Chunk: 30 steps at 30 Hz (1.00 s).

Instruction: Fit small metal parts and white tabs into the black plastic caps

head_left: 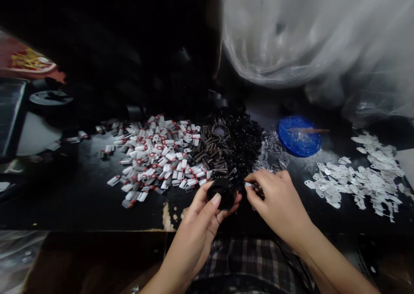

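Observation:
My left hand (203,210) is closed around a round black plastic cup-like part (224,193), its opening tilted up. Close to its right, my right hand (274,197) pinches a small whitish piece (248,184) between thumb and fingers; its exact kind is too small to tell. Just beyond my hands lie a heap of small springs (215,149), a pile of tiny black parts (244,132) and a scatter of small grey pins (270,149). To the left spreads a large heap of white tubes with red rings (161,151).
A blue round lid (299,136) with a brownish stick (308,130) across it lies right of the grey pins. Flat whitish metal tabs (352,184) are heaped at the right. Clear plastic bags (274,39) hang over the back. The black table (93,207) has a worn front edge.

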Each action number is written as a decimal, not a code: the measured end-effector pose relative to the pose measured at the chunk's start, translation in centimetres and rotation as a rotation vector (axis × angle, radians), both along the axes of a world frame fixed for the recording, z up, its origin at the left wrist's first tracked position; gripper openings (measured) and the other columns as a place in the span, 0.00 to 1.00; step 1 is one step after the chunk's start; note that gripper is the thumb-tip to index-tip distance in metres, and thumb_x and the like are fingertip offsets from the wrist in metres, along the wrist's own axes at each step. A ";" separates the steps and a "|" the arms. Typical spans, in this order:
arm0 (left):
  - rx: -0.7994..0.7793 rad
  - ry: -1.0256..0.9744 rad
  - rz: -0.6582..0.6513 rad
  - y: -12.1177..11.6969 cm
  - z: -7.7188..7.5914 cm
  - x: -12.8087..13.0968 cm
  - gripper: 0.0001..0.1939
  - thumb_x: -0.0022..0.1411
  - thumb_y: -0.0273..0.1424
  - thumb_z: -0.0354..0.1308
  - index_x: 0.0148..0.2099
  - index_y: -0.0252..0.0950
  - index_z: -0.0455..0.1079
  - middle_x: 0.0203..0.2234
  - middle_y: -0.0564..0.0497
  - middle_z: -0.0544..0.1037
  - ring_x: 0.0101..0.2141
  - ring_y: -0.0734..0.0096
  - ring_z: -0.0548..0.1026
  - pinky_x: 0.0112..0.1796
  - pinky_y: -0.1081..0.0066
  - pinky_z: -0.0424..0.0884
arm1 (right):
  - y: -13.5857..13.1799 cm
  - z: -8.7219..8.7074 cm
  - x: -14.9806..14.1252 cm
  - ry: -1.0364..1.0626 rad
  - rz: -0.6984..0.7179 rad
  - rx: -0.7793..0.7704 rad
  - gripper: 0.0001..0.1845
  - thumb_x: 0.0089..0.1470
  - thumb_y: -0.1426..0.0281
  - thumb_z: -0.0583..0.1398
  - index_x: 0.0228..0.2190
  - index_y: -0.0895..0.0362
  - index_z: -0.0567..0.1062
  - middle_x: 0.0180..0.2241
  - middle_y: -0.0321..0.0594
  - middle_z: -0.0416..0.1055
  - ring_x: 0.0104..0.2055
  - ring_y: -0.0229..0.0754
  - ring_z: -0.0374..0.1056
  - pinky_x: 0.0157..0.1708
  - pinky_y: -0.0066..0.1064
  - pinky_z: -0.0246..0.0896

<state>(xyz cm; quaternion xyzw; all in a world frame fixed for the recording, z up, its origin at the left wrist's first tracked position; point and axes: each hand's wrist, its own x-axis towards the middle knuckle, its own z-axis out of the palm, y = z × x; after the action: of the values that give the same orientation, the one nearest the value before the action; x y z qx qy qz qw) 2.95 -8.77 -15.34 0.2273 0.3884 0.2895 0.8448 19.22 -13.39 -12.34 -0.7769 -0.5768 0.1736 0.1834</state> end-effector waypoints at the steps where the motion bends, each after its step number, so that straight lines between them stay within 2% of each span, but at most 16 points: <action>1: 0.005 0.003 0.012 0.0 0.0 0.1 0.10 0.65 0.32 0.57 0.49 0.40 0.72 0.44 0.49 0.80 0.45 0.66 0.78 0.48 0.67 0.75 | -0.4 0.3 0.1 0.088 -0.013 0.019 0.05 0.56 0.75 0.60 0.34 0.54 0.74 0.33 0.33 0.76 0.34 0.40 0.67 0.39 0.36 0.50; 4: 0.003 -0.007 0.028 0.0 0.2 0.7 0.10 0.65 0.32 0.57 0.49 0.40 0.71 0.45 0.49 0.79 0.45 0.67 0.77 0.49 0.67 0.74 | -1.4 0.8 0.0 0.236 0.001 0.112 0.10 0.56 0.77 0.59 0.38 0.51 0.76 0.32 0.31 0.75 0.33 0.38 0.66 0.37 0.33 0.51; 9: -0.063 -0.057 0.053 -0.2 0.8 1.5 0.08 0.65 0.31 0.58 0.47 0.40 0.73 0.42 0.50 0.80 0.41 0.71 0.79 0.46 0.69 0.76 | -2.2 0.6 -0.7 0.098 0.098 0.319 0.15 0.58 0.78 0.56 0.46 0.57 0.74 0.31 0.36 0.73 0.32 0.39 0.66 0.38 0.37 0.49; 11: -0.076 -0.080 0.067 -0.4 1.0 1.6 0.08 0.65 0.31 0.57 0.47 0.41 0.73 0.42 0.51 0.80 0.41 0.70 0.79 0.45 0.68 0.76 | -2.2 0.4 -0.8 0.144 0.093 0.336 0.14 0.59 0.77 0.58 0.46 0.56 0.74 0.33 0.36 0.74 0.34 0.38 0.67 0.38 0.37 0.50; 14: -0.056 -0.099 0.090 -0.9 0.9 1.6 0.08 0.65 0.31 0.57 0.47 0.41 0.73 0.44 0.51 0.79 0.44 0.68 0.77 0.46 0.67 0.76 | -2.1 0.2 -0.8 0.241 0.011 0.328 0.10 0.60 0.73 0.60 0.43 0.51 0.75 0.36 0.34 0.74 0.38 0.38 0.67 0.40 0.35 0.52; 18: 0.029 -0.028 0.124 -1.7 0.2 1.3 0.11 0.63 0.33 0.60 0.49 0.46 0.73 0.45 0.53 0.77 0.46 0.70 0.75 0.44 0.72 0.75 | -2.2 0.3 -0.9 0.329 -0.111 0.306 0.04 0.57 0.71 0.62 0.36 0.52 0.73 0.34 0.32 0.72 0.37 0.38 0.66 0.38 0.34 0.55; 21: 0.062 0.041 0.119 -1.8 -0.2 1.0 0.14 0.61 0.35 0.62 0.50 0.49 0.72 0.45 0.55 0.77 0.44 0.72 0.75 0.41 0.76 0.75 | -2.5 0.7 -1.0 0.235 -0.063 0.331 0.04 0.57 0.74 0.61 0.35 0.53 0.73 0.33 0.31 0.72 0.35 0.37 0.65 0.37 0.34 0.54; 23: 0.043 0.023 0.105 -1.7 -0.2 0.9 0.14 0.61 0.35 0.63 0.49 0.48 0.73 0.44 0.55 0.78 0.45 0.71 0.76 0.43 0.75 0.74 | -2.6 1.1 -1.0 0.213 -0.036 0.346 0.06 0.57 0.75 0.61 0.36 0.53 0.73 0.33 0.30 0.72 0.35 0.36 0.65 0.38 0.34 0.54; 27: -0.026 -0.053 0.034 -1.3 0.2 1.1 0.10 0.63 0.34 0.60 0.47 0.44 0.74 0.45 0.52 0.78 0.46 0.69 0.75 0.46 0.72 0.73 | -2.5 1.8 -0.7 0.313 -0.015 0.392 0.05 0.58 0.74 0.61 0.37 0.53 0.73 0.31 0.30 0.72 0.34 0.36 0.66 0.38 0.33 0.56; 30: -0.044 -0.082 -0.027 -1.5 0.5 1.2 0.10 0.64 0.34 0.59 0.47 0.45 0.74 0.42 0.52 0.79 0.44 0.70 0.76 0.46 0.71 0.72 | -2.3 1.9 -0.8 0.243 0.037 0.421 0.05 0.57 0.74 0.61 0.37 0.54 0.73 0.32 0.31 0.72 0.35 0.36 0.66 0.38 0.34 0.56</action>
<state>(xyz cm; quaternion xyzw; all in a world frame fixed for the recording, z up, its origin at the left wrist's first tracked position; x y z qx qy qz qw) 4.14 -10.23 -14.89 0.2018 0.3567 0.2784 0.8686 18.47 -15.66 -10.41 -0.6842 -0.5882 0.1448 0.4062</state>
